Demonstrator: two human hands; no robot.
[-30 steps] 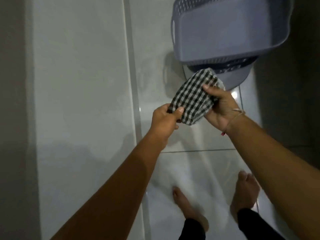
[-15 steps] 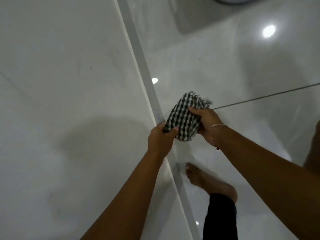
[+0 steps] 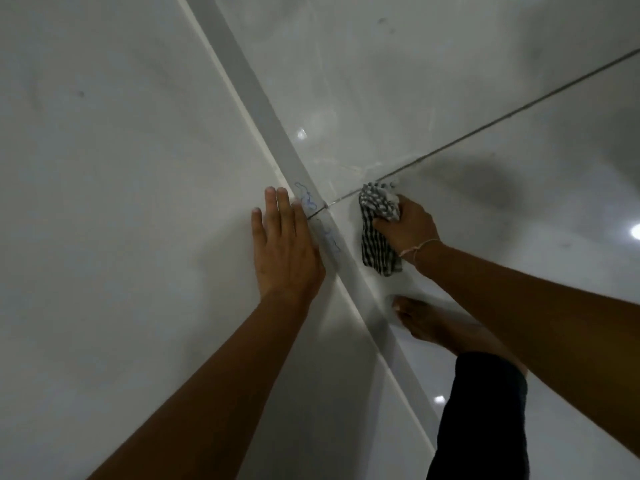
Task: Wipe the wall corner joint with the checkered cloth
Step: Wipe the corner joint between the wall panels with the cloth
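A grey strip, the wall corner joint (image 3: 252,95), runs diagonally from the top middle to the lower right, between the white wall on the left and the glossy tiled floor. Blue scribbles (image 3: 308,199) mark the strip near my hands. My left hand (image 3: 284,244) lies flat and open on the wall, fingers beside the joint. My right hand (image 3: 405,226) is shut on the bunched black-and-white checkered cloth (image 3: 377,230), just right of the joint, over the floor tile.
A dark grout line (image 3: 485,128) crosses the floor tiles from the joint toward the upper right. My bare foot (image 3: 433,323) and dark trouser leg (image 3: 485,417) stand close to the joint at lower right. Ceiling lights reflect off the floor.
My left hand has let go of the cloth and now rests flat on the wall. The right hand keeps the cloth, lower and nearer the floor. The view has closed in on the joint.
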